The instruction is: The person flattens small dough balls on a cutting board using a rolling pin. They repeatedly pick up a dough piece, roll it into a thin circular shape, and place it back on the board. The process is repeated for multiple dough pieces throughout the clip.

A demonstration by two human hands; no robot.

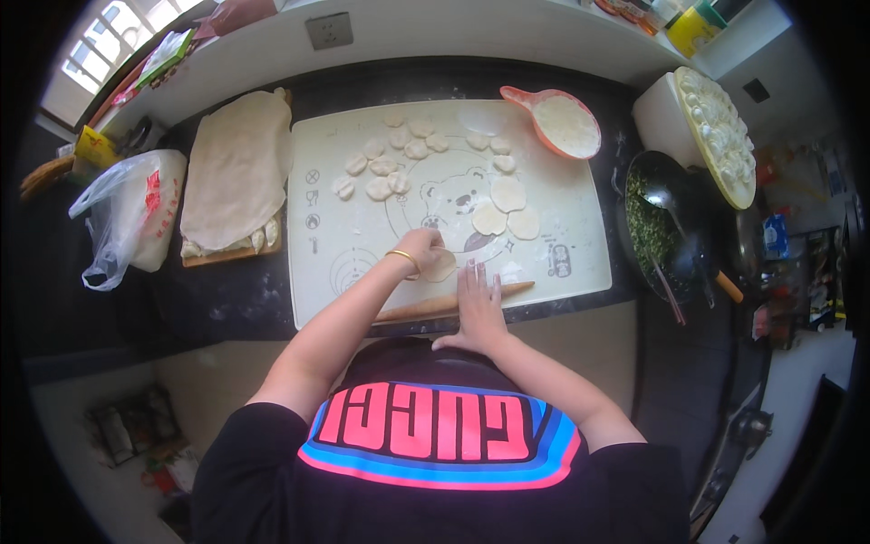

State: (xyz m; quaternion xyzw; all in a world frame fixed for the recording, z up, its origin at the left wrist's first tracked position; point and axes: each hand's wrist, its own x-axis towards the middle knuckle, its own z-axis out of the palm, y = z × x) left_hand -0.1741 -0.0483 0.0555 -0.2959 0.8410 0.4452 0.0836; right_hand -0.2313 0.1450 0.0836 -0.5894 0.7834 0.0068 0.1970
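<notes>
Lying near the middle of the mat's (580,227) near side: wrapper (440,267), left hand (422,248) curled at its left edge; whether it pinches, cannot tell. Right hand (478,306) spread open over the pin (421,309), just nearer. Wrapper looks light, thin, soft, likely to stretch or tear; best held lightly by the rim. Pin looks stiff; palm pressure suits.

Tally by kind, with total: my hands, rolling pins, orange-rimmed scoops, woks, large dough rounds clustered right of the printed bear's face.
Hands (left hand, right hand): 2
Rolling pin: 1
Scoop: 1
Wok: 1
Large dough rounds: 3
Total: 8
</notes>
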